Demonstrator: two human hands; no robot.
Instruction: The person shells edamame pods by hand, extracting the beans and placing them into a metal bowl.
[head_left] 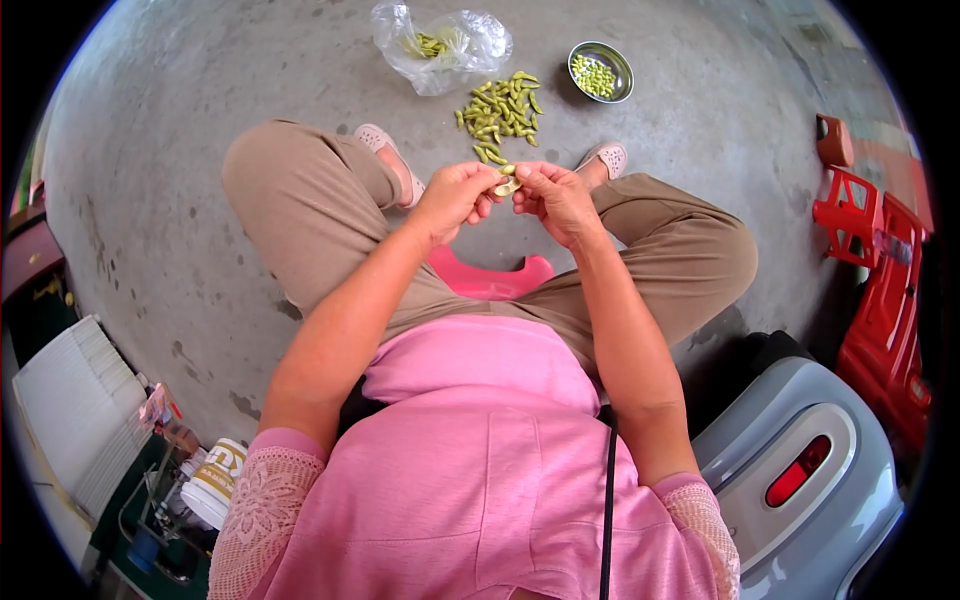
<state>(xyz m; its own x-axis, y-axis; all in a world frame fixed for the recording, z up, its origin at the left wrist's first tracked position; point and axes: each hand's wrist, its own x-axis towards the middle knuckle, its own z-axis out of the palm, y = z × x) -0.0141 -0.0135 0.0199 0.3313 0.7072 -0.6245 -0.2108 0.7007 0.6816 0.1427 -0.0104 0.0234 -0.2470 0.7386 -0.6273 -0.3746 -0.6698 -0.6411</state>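
Observation:
Between my two hands, above the floor, is a green bean pod (508, 186) that looks split open. My left hand (458, 200) pinches its left side, and my right hand (558, 200) pinches its right side. Just beyond my fingertips lies a loose pile of green pods (500, 108) on the grey floor. Behind the pile a clear plastic bag (480, 38) holds more pods. A steel bowl (624, 78) with shelled light green beans in it stands to the right of the bag.
A pink stool (490, 282) shows between my legs. Red plastic stools (848, 215) and a red chair (885, 340) are at the right, above a grey-blue case (800, 480) with a red reflector. A white tub (213, 485) and stacked white sheets (75, 410) are at the lower left.

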